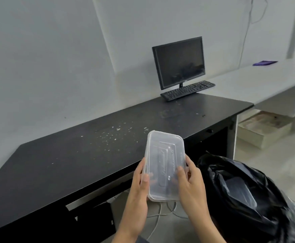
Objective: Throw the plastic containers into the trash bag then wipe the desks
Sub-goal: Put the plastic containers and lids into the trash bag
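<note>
A clear rectangular plastic container point(162, 155) with its lid on is held up in front of me, over the front edge of the black desk point(64, 158). My left hand point(139, 183) grips its left side and my right hand point(190, 183) grips its right side, thumbs on the lid. An open black trash bag point(248, 199) stands just to the right, with another clear container point(239, 193) lying inside it. White crumbs are scattered over the middle of the black desk.
A dark monitor point(179, 62) and black keyboard point(187, 90) sit at the desk's far right end. A long white desk point(258, 81) continues to the right, with a purple cloth point(265, 63) on it. White cables point(160, 213) lie on the floor under the black desk.
</note>
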